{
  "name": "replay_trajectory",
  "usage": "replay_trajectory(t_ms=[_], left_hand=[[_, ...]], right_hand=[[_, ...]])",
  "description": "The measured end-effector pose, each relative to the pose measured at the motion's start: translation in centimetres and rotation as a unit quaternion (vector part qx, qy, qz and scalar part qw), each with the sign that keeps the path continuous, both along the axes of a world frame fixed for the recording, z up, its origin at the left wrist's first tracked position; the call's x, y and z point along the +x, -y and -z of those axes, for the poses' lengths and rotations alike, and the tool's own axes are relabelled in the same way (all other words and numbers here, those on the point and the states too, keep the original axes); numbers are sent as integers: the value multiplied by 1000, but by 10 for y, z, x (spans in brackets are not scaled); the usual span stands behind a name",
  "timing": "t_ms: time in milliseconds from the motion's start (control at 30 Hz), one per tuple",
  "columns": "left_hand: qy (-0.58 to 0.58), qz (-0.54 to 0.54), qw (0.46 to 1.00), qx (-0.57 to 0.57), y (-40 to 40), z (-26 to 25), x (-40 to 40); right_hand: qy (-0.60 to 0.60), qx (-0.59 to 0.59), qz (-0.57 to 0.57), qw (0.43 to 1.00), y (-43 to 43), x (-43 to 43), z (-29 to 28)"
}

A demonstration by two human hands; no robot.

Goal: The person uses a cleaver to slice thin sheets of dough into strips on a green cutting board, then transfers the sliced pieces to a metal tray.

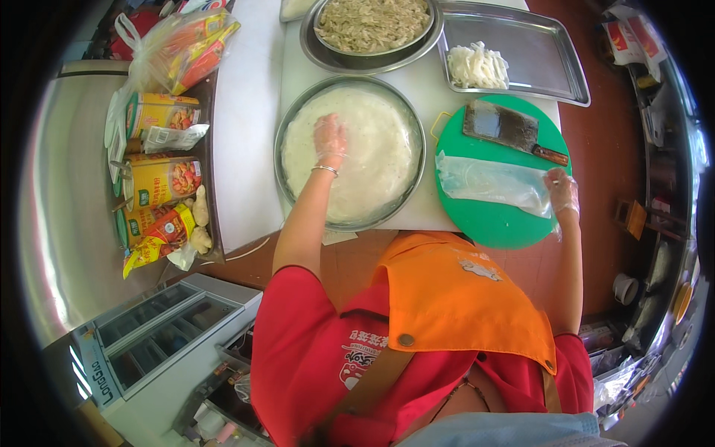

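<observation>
My left hand [330,137], in a clear plastic glove, rests on a wide pale, glossy sheet-like food [374,162] that fills a round metal pan [420,167]. My right hand [562,193], also gloved, pinches the right end of a translucent folded noodle sheet [491,181] lying across a round green cutting board [503,232]. Above the sheet on the board lies a cleaver [500,125] with its wooden handle to the right. A heap of white cut noodle strips [477,67] sits in the near left corner of a metal tray [525,44].
Beyond the pan stands a metal bowl of shredded food [374,22]. At left, large cans [162,176], ginger [201,215] and a plastic bag of packets [190,50] stand beside the white table [246,128]. A glass-topped refrigerated counter [167,329] is at the lower left.
</observation>
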State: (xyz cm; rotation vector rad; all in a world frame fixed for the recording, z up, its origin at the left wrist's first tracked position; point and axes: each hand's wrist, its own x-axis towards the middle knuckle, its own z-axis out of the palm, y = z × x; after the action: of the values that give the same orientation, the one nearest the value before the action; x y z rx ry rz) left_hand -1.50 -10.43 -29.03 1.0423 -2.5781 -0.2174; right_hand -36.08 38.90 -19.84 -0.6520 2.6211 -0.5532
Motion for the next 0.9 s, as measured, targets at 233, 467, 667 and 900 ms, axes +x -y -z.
replay_trajectory(t_ms=[233, 467, 667, 900], left_hand=[[206, -170, 951, 154, 100, -13, 19], [256, -26, 944, 208, 114, -28, 19], [74, 15, 988, 133, 36, -34, 20], [-73, 159, 973, 147, -101, -69, 17]], right_hand=[[79, 18, -39, 996, 60, 68, -20], [96, 7, -121, 988, 128, 95, -33], [432, -185, -16, 882, 209, 135, -14], [698, -163, 178, 675, 318, 183, 33]])
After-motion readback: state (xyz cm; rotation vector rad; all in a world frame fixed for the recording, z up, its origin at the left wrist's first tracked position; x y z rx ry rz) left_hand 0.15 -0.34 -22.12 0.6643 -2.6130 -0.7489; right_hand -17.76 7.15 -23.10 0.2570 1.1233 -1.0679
